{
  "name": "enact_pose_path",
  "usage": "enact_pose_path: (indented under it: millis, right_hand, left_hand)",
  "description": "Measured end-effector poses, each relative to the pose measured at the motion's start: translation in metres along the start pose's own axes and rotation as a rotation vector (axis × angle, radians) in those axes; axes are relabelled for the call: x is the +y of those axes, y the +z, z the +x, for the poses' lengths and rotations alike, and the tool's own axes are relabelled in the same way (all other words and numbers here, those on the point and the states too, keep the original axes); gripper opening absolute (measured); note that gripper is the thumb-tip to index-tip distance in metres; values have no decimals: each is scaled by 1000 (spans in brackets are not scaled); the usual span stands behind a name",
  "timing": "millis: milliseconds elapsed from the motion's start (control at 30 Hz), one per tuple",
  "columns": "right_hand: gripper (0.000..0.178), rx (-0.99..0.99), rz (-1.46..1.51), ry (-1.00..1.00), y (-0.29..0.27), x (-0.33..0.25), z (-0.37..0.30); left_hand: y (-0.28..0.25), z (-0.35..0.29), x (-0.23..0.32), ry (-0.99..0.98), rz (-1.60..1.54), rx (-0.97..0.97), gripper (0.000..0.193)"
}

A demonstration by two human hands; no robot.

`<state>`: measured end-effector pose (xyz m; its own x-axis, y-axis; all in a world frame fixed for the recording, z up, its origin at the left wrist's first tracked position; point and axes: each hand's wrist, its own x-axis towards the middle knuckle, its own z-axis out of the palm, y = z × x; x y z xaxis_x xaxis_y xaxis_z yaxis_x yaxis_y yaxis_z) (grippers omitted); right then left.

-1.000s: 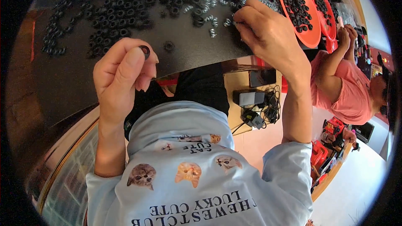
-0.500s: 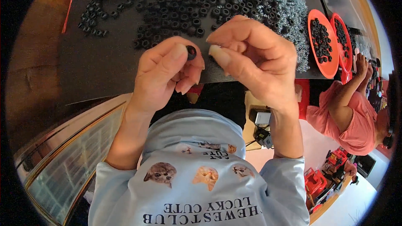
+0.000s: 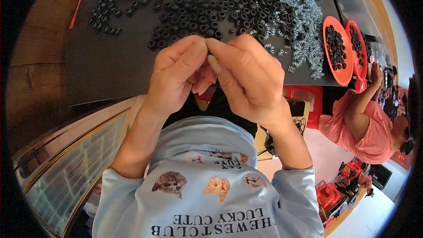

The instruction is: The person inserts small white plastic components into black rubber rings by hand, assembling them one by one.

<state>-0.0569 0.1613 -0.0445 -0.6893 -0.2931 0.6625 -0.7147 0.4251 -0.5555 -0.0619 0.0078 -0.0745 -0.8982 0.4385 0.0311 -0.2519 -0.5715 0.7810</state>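
Note:
My left hand (image 3: 176,75) is closed in a pinch above the table's near edge. Its fingers hide the small black hollow piece that showed between thumb and forefinger a moment ago. Against those fingertips, my right hand (image 3: 253,75) has its thumb and forefinger pinched together; whatever they grip is too small or covered to make out. Beyond both hands, many small black hollow pieces (image 3: 189,15) lie loose on the dark table (image 3: 105,72). A heap of small silvery coil springs (image 3: 306,28) spreads to their right, partly mixed with the black pieces.
Two round red trays stand at the table's right, a nearer tray (image 3: 343,78) and a farther tray (image 3: 362,71), both holding black pieces. A person in pink (image 3: 363,123) sits farther right. Below the table's left edge is a framed glass panel (image 3: 83,167).
My right hand has moved left and its fingertips now meet my left hand's. The black piece in my left hand has gone out of sight behind the fingers.

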Motion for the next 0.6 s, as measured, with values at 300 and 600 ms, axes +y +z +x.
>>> enact_pose_path:
  millis: [300, 600]
  right_hand:
    - [23, -91, 163, 89, -13, 2, 0]
    - [17, -227, -27, 247, -57, 29, 10]
  left_hand:
    - [-3, -1, 0, -35, 124, -96, 33]
    - [-7, -2, -4, 55, 104, -102, 27]
